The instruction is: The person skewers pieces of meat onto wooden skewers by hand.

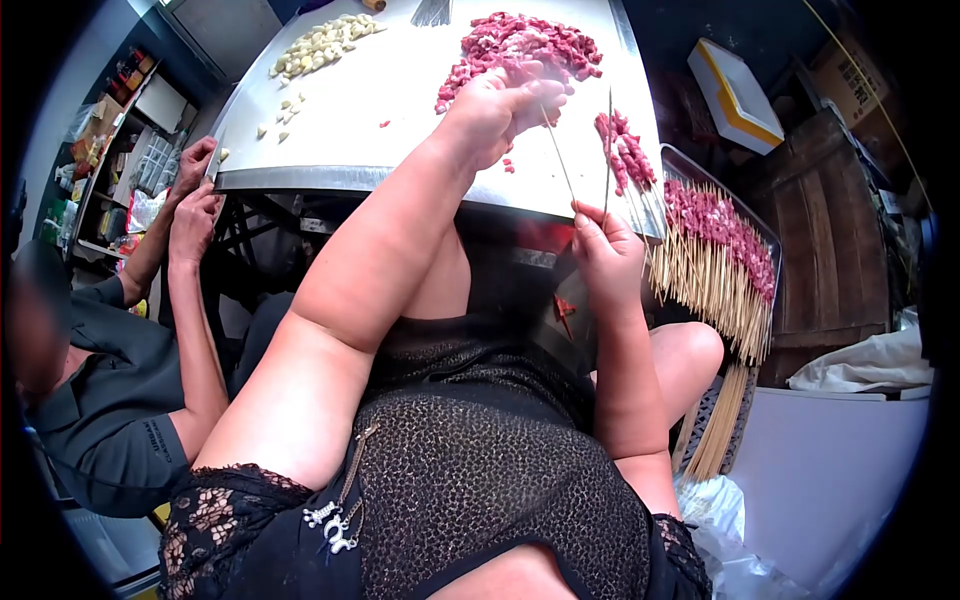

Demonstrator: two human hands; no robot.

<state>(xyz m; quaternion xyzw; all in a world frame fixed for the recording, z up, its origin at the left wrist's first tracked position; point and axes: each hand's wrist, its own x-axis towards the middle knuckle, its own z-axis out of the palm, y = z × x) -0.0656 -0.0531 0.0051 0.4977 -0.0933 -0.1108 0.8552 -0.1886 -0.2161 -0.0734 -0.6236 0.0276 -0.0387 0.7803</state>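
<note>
My right hand [607, 245] is closed, pinching a thin wooden skewer [560, 160] near its lower end. The skewer slants up and left toward my other hand. A second thin stick [609, 140] rises almost upright from the same fingers. My left hand [495, 110] reaches over the table at the near edge of a pile of raw meat pieces [525, 45]. Its fingers are blurred near the skewer's tip, so whether they hold a piece of meat cannot be made out. Several meat skewers [625, 155] lie at the table's right edge.
Right of the white table [380, 150], a metal tray [775, 260] holds many loaded skewers, with bare sticks [720, 430] below. Peeled garlic [320, 45] lies at the back left. A co-worker's hands [195, 200] hold a knife [215, 160] at the left edge. A white foam box [735, 95] stands beyond.
</note>
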